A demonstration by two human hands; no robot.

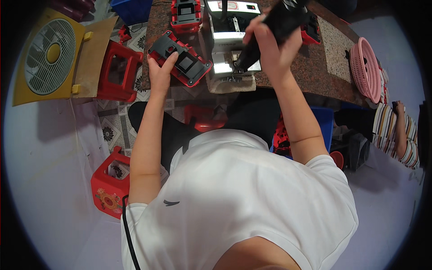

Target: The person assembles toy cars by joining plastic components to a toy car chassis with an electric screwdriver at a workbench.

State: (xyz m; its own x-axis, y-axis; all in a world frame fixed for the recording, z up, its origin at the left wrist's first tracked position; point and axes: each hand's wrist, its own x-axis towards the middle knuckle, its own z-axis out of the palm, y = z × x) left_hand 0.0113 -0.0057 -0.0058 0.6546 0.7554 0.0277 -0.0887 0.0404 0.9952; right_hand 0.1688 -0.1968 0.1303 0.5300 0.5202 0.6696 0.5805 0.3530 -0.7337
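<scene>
My left hand (pixel 160 72) is closed on the near left side of a red and black plastic housing (pixel 191 65), its thumb lying over the black top. The housing is tilted at the table's near edge. My right hand (pixel 278 54) is wrapped round a black electric screwdriver (pixel 283 20), which slants down to the left. Its tip meets the front of a silver screw feeder (pixel 227 42), where several small screws seem to lie. Another red and black housing (pixel 186 15) sits beyond the first one, beside the feeder.
The brown speckled table (pixel 288 90) carries a further red and black part (pixel 310 30) behind my right hand. A pink basket (pixel 365 69) stands at its right end. Left are a yellow fan (pixel 53 53) and red stools (pixel 119 72). Another person in a striped top (pixel 391 130) is at the far right.
</scene>
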